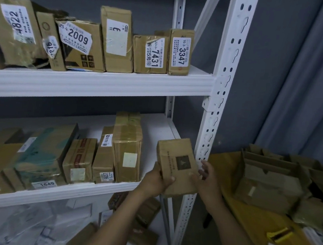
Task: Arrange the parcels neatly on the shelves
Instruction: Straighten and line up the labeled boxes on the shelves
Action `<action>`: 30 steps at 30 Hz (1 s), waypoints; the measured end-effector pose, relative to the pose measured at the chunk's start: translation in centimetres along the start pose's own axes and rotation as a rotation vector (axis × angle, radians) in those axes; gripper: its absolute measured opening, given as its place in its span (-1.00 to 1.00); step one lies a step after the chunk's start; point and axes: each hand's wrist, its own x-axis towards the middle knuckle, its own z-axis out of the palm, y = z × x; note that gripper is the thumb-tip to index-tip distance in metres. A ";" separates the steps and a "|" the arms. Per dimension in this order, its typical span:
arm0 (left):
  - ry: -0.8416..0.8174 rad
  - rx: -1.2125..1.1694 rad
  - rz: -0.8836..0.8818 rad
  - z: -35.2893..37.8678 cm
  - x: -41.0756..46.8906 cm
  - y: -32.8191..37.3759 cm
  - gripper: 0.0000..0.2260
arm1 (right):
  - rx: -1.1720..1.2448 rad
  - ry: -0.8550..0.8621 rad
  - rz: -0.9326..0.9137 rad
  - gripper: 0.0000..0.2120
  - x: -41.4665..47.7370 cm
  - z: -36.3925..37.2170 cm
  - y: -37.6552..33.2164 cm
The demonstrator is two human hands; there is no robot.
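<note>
Cardboard parcel (pixel 175 157), print blurred, gripped by left hand (pixel 156 181); right hand (pixel 208 179) splayed, touching

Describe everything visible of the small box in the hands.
The small box is plain brown cardboard, with a dark square logo and a line of fine print on its front and no white label showing. It is held tilted at the right end of the middle shelf. The left hand grips its lower left corner; the right hand touches its right edge, grip blurred.
</note>
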 end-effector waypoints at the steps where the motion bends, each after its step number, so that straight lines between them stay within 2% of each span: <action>1: -0.033 -0.045 -0.007 0.3 -0.2 -0.5 -0.47 | 0.047 -0.064 0.095 -0.48 0.1 -0.2 0.6; 3: -0.049 -0.109 -0.003 0.7 -0.8 -1.4 -0.50 | 0.082 -0.212 0.205 -0.53 -0.1 -0.7 1.3; 5: 0.015 -0.189 -0.007 0.9 -1.3 -2.2 -0.46 | 0.176 -0.264 0.212 -0.58 -0.6 -1.2 1.3; 9: 0.151 -0.360 -0.021 0.9 -1.9 -2.2 -0.37 | 0.266 -0.256 0.111 -0.48 -1.1 -2.0 -0.1; 12: 0.224 -0.405 0.023 0.6 -2.5 -0.6 -0.48 | 0.295 -0.257 0.033 -0.42 -1.5 -2.2 -1.9; 16: 0.307 -0.481 0.038 -0.2 -3.2 1.7 -0.65 | 0.261 -0.279 0.003 -0.51 -1.8 -2.2 -4.5; 19: 0.277 -0.609 -0.003 -0.7 -3.6 3.0 -0.47 | 0.205 -0.272 0.017 -0.51 -1.7 -2.3 -5.7; 21: 0.274 -0.591 -0.002 -1.0 -3.7 3.8 -0.44 | 0.178 -0.266 0.022 -0.45 -1.7 -2.4 -6.4; 25: 0.331 -0.478 0.040 -1.6 -3.4 4.5 -0.68 | 0.177 -0.246 -0.022 -0.53 -1.6 -2.3 -7.2; 28: 0.291 -0.390 0.145 -2.0 -2.8 3.7 -0.59 | 0.101 -0.267 -0.055 -0.16 -1.3 -2.4 -6.5; 29: 0.275 -0.344 0.179 -2.2 -2.5 3.4 -0.56 | 0.066 -0.271 -0.063 -0.12 -1.3 -2.2 -6.3; 30: 0.270 -0.290 0.217 -2.3 -2.1 3.2 -0.56 | 0.042 -0.267 -0.069 -0.16 -1.2 -2.1 -5.9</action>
